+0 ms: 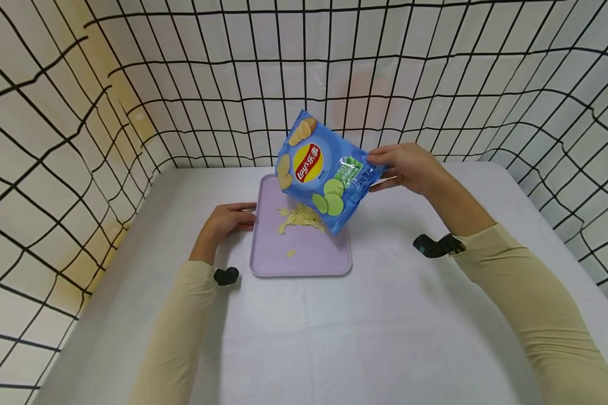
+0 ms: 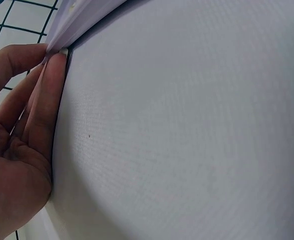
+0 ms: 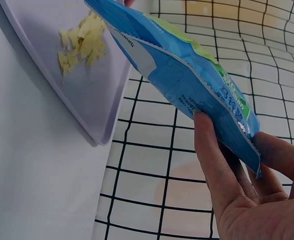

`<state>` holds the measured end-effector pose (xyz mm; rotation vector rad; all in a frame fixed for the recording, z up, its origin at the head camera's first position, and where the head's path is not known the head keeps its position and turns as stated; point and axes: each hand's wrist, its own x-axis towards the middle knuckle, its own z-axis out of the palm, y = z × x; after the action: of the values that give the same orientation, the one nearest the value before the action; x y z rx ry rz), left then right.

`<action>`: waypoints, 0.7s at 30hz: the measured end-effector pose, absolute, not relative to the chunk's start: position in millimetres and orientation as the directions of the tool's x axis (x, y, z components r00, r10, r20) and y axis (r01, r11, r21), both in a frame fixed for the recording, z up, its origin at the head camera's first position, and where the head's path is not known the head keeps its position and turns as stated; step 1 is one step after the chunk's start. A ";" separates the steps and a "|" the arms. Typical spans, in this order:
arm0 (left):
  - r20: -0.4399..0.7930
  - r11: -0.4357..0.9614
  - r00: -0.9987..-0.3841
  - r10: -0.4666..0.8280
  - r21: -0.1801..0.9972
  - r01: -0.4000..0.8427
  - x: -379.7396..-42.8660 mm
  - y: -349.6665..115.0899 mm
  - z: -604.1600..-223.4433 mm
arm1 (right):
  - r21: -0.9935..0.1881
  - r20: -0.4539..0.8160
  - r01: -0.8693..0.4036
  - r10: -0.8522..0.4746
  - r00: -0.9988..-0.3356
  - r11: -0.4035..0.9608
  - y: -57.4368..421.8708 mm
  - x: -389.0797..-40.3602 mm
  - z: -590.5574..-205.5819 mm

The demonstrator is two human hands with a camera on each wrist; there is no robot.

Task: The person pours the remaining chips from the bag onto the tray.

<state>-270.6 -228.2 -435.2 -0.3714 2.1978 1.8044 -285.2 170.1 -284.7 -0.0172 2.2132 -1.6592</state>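
My right hand (image 1: 407, 169) pinches one end of a blue Lay's potato chip bag (image 1: 316, 163), tilted above the tray. The right wrist view has the thumb and fingers on either side of the bag (image 3: 187, 85). Beneath it, broken yellow potato chips (image 1: 300, 217) lie heaped on a lilac tray (image 1: 304, 261), with a small piece (image 1: 291, 253) apart from the pile. My left hand (image 1: 228, 222) holds the tray's left edge. In the left wrist view, the fingertips (image 2: 56, 62) grip the rim of the tray (image 2: 86, 20).
A white-covered table (image 1: 384, 337) lies under the tray. Black wire grid (image 1: 304, 84) rises at the back and along both sides. Each sleeve cuff carries a small black wrist camera, one at the left (image 1: 226, 276) and one at the right (image 1: 437, 246).
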 end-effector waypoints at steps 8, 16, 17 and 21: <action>-0.371 0.191 -0.929 -0.015 0.911 -0.367 -271.7 -229.8 -435.6 | -0.928 -0.282 0.203 -0.233 -0.931 0.311 170.7 -286.1 -287.6; -0.393 0.213 -0.919 0.023 0.900 -0.379 -270.3 -230.4 -426.2 | -0.926 -0.276 0.192 -0.237 -0.931 0.324 168.5 -284.6 -284.8; -0.393 0.228 -0.919 0.025 0.897 -0.378 -270.2 -229.4 -423.9 | -0.926 -0.276 0.192 -0.239 -0.931 0.324 168.1 -284.3 -284.3; -0.408 0.276 -0.913 0.011 0.879 -0.390 -271.1 -224.5 -417.2 | -0.924 -0.280 0.193 -0.241 -0.929 0.330 167.2 -283.9 -283.4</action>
<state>-271.1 -224.5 -417.2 -0.3449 2.2175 1.6745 -283.9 167.2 -283.4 -0.0424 2.2338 -1.6281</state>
